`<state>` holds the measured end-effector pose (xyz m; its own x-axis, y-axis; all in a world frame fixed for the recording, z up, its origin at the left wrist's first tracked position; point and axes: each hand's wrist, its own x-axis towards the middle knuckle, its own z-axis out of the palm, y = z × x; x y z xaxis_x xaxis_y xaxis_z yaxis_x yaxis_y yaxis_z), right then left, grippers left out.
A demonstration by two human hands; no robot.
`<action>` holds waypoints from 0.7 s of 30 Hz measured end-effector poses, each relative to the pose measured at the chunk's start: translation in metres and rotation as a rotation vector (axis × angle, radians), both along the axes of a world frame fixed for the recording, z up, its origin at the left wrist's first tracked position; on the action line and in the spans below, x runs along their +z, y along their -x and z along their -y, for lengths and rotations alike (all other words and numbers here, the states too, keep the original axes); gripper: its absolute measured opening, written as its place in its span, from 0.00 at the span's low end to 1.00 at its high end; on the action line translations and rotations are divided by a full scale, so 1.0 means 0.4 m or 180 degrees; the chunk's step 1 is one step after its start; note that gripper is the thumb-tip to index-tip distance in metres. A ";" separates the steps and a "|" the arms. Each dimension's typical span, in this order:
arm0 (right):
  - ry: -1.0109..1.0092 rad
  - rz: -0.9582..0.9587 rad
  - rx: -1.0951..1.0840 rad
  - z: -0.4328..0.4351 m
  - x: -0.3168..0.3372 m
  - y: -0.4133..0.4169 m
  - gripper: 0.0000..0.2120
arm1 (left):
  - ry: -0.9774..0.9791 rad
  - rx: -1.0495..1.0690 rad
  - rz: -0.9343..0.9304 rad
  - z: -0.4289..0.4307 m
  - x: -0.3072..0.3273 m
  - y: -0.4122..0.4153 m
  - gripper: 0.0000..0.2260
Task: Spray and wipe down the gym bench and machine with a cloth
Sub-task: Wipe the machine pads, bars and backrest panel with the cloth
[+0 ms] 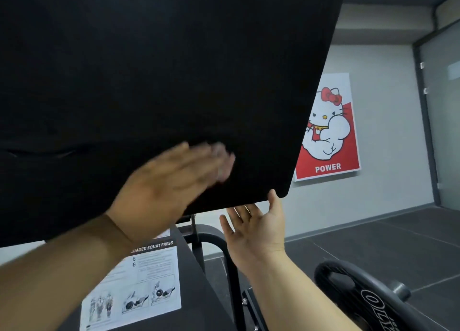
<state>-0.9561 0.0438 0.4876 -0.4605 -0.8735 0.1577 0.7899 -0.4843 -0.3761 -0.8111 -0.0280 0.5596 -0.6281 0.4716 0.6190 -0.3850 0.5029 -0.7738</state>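
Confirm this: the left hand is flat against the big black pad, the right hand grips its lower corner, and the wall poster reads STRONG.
Wrong in one respect: the poster reads POWER, not STRONG, as the head view shows. The rest holds: the left hand lies flat and blurred against the big black pad, and the right hand grips its lower corner.
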 end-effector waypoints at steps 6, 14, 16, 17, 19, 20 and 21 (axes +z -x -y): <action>0.0031 0.0019 0.0230 0.032 -0.001 -0.062 0.29 | 0.0179 0.0009 -0.0045 0.057 0.008 -0.015 0.19; -0.0022 -0.0145 0.0107 0.013 -0.001 -0.082 0.30 | -0.0229 0.0350 0.0760 0.098 -0.103 -0.108 0.19; -0.0036 -0.0063 0.0120 0.025 0.000 -0.100 0.29 | 0.0116 0.0206 0.0096 0.048 -0.007 -0.120 0.20; -0.0029 -0.0065 0.0147 0.034 0.000 -0.117 0.28 | 0.0180 0.0119 -0.0196 0.029 0.044 -0.133 0.19; 0.0012 -0.0072 0.0220 0.050 -0.001 -0.151 0.27 | 0.0114 -0.0097 -0.0366 0.010 0.113 -0.157 0.14; 0.0020 -0.0054 0.0275 0.059 -0.002 -0.172 0.27 | 0.0103 -0.0150 -0.0306 0.021 0.119 -0.173 0.13; 0.0025 -0.0066 0.0320 0.064 -0.002 -0.184 0.26 | 0.0092 -0.0153 -0.0194 0.042 0.104 -0.180 0.13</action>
<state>-0.8824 0.0180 0.4869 -0.3671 -0.9139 0.1732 0.8268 -0.4059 -0.3894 -0.7392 -0.0448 0.6013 -0.5659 0.5186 0.6410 -0.4077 0.4997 -0.7642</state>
